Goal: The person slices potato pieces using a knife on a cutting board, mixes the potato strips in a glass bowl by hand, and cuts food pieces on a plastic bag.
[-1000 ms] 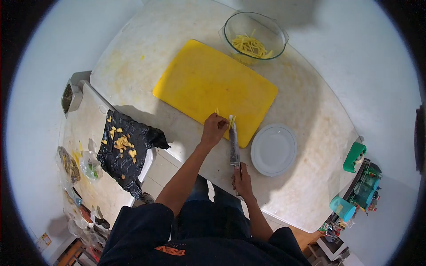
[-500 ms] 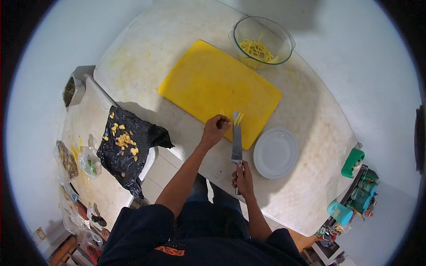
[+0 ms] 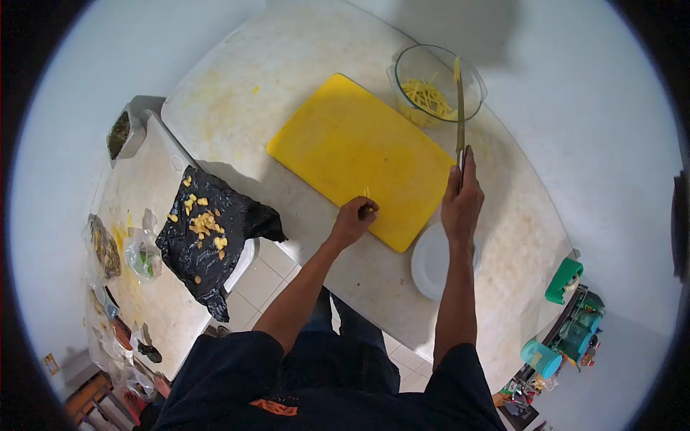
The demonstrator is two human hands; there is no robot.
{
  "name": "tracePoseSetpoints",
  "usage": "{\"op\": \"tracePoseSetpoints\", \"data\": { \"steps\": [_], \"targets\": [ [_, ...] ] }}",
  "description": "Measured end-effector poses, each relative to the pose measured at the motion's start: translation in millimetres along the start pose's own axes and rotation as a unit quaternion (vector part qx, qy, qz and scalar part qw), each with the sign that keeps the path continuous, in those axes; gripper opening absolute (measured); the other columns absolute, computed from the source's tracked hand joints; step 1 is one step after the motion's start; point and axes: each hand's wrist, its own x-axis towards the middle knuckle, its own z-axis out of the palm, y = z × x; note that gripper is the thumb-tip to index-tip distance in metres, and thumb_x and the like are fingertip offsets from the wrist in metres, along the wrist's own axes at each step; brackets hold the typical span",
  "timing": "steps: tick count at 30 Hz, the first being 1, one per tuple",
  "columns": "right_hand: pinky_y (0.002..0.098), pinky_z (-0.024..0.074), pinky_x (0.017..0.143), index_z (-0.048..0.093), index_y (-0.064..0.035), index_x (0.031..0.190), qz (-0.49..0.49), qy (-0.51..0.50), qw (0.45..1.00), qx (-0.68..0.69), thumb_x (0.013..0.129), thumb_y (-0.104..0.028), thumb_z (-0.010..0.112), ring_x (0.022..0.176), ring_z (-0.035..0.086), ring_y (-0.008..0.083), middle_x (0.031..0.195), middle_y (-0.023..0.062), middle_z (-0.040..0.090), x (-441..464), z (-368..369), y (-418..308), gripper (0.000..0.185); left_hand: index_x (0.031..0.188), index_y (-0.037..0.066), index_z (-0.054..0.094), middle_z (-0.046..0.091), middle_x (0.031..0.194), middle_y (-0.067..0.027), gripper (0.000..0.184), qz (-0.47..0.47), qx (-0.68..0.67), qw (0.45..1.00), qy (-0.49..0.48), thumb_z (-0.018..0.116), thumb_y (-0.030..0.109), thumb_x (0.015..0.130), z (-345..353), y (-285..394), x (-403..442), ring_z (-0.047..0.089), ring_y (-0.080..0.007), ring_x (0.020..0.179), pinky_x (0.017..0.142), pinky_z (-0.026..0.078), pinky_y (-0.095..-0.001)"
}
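My right hand (image 3: 462, 201) is wrapped round the handle of a kitchen knife (image 3: 461, 118). Its blade reaches over the rim of a glass bowl (image 3: 483, 100), and pale yellow strips (image 3: 457, 68) cling near the tip. More cut yellow strips (image 3: 425, 97) lie inside the bowl. At the near edge of the yellow cutting board (image 3: 359, 136), my left hand (image 3: 355, 219) is closed with fingertips together; a thin yellow sliver (image 3: 367, 192) shows beside them. What the fingers hold, if anything, is too small to name. A white plate (image 3: 428, 269) sits partly under my right forearm.
A black plastic bag (image 3: 194, 251) with yellowish peelings (image 3: 205, 224) lies to the left. Clear plastic bags (image 3: 144, 257) and a grey container (image 3: 126, 133) are further left. A green tape dispenser (image 3: 563, 280) and a turquoise cup (image 3: 540, 358) stand at the right.
My right hand has carried the knife from the board's near edge up and right to the bowl, with strips on the blade. My left hand has stayed near the board's edge.
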Motion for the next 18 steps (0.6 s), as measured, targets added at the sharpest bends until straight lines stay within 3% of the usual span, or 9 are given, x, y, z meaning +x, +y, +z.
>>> {"op": "tracePoseSetpoints", "data": {
  "steps": [2, 5, 8, 12, 15, 18],
  "targets": [
    [0.0421, 0.0486, 0.075, 0.038, -0.0022, 0.147, 0.049, -0.026, 0.998, 0.017, 0.105, -0.018, 0.045, 0.077, 0.06, 0.0315, 0.094, 0.0232, 0.065, 6.4, -1.7, -3.9, 0.046, 0.094, 0.0, 0.064, 0.058, 0.075, -0.0041, 0.012, 0.009, -0.009, 1.0, 0.002, 0.07, 0.005, 0.084, -3.0, 0.1, -1.2, 0.052, -0.0119, 0.064, 0.062, 0.045, -0.0282],
    [0.0414, 0.0489, 0.074, 0.04, -0.0024, 0.147, 0.016, -0.037, 0.999, 0.005, 0.105, -0.018, 0.045, 0.077, 0.061, 0.0309, 0.095, 0.0228, 0.066, 6.4, -1.2, 6.7, 0.045, 0.095, 0.0, 0.064, 0.059, 0.076, -0.0042, 0.012, 0.016, -0.019, 1.0, 0.002, 0.069, 0.004, 0.085, -2.4, 8.0, -3.5, 0.053, -0.0119, 0.066, 0.063, 0.046, -0.028],
    [0.0405, 0.0485, 0.07, 0.041, -0.002, 0.146, 0.029, -0.001, 0.999, 0.039, 0.105, -0.019, 0.045, 0.074, 0.06, 0.0298, 0.091, 0.0214, 0.065, -1.3, 3.4, 12.0, 0.045, 0.096, 0.0, 0.064, 0.059, 0.077, -0.0041, 0.012, 0.011, -0.022, 1.0, -0.005, 0.069, 0.005, 0.086, -4.0, 7.7, -2.0, 0.054, -0.0117, 0.067, 0.064, 0.047, -0.0276],
    [0.0392, 0.0479, 0.066, 0.047, 0.0, 0.137, 0.063, -0.036, 0.994, 0.08, 0.105, -0.022, 0.047, 0.07, 0.059, 0.0295, 0.086, 0.0217, 0.063, -22.8, -2.2, 8.7, 0.039, 0.098, -0.001, 0.064, 0.059, 0.077, -0.0036, 0.013, -0.005, -0.027, 1.0, -0.011, 0.069, 0.006, 0.087, -6.3, 6.5, -2.0, 0.053, -0.0115, 0.066, 0.065, 0.047, -0.0272],
    [0.0396, 0.048, 0.066, 0.052, 0.0009, 0.125, 0.092, -0.105, 0.987, 0.083, 0.104, -0.024, 0.048, 0.07, 0.06, 0.0316, 0.084, 0.0226, 0.062, -55.4, -3.6, 10.5, 0.033, 0.102, 0.0, 0.065, 0.065, 0.083, -0.006, 0.018, -0.005, 0.009, 0.999, 0.04, 0.07, 0.011, 0.089, -16.7, 11.6, -0.1, 0.058, -0.0115, 0.071, 0.067, 0.049, -0.0278],
    [0.0415, 0.048, 0.066, 0.053, 0.0009, 0.117, 0.128, -0.177, 0.972, 0.085, 0.103, -0.024, 0.05, 0.072, 0.062, 0.0363, 0.082, 0.0234, 0.062, -101.9, -3.0, 14.9, 0.029, 0.104, -0.002, 0.065, 0.064, 0.083, -0.0081, 0.021, 0.024, 0.062, 0.987, 0.149, 0.072, 0.011, 0.088, -22.5, 7.9, -1.7, 0.06, -0.0145, 0.072, 0.068, 0.05, -0.0292]
  ]
}}
